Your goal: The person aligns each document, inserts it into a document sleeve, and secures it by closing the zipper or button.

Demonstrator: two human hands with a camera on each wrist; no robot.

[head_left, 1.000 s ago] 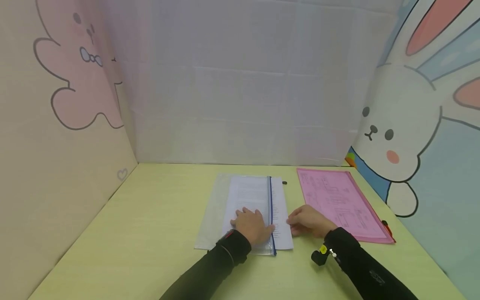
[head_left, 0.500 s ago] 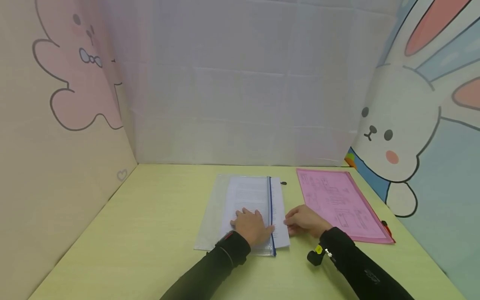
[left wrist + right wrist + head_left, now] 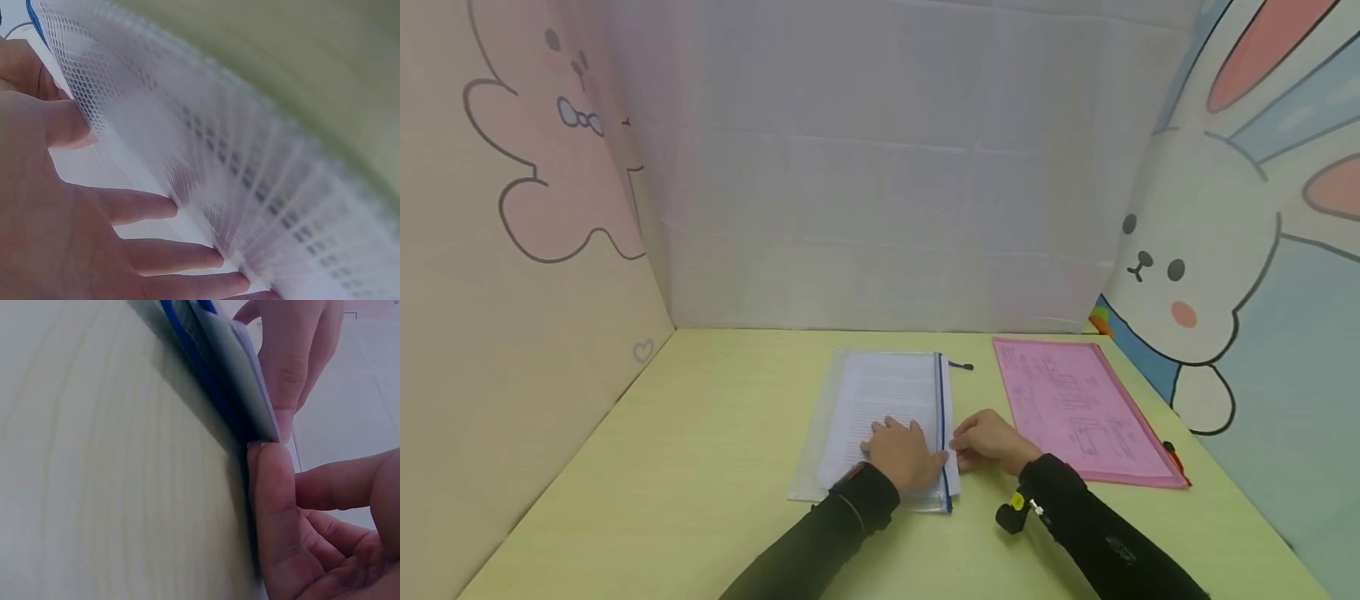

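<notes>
A clear mesh zip pouch (image 3: pixel 811 471) lies on the table with its blue-edged zip side facing right. White printed paper (image 3: pixel 883 379) shows inside it, and a narrow strip sticks out past the zip. My left hand (image 3: pixel 902 454) rests spread on top of the pouch, thumb near the zip. With thumb and fingers my right hand (image 3: pixel 991 442) pinches the paper's right edge. In the right wrist view, the thumb (image 3: pixel 272 487) sits right at the paper's edge, beside the blue zip strip (image 3: pixel 209 378). The left fingertips (image 3: pixel 215 256) press the mesh in the left wrist view.
Right of the hands lies a pink pouch (image 3: pixel 1067 408) with printed sheets inside and a red pull at its lower right corner. The zip pull (image 3: pixel 966 367) of the clear pouch extends at its top right. Walls with cartoon animals (image 3: pixel 1195 242) and a white sheet (image 3: pixel 880 167) surround the table.
My right hand has moved left, and the paper has slid farther into the clear pouch, leaving a narrower strip outside. The left hand stays in place.
</notes>
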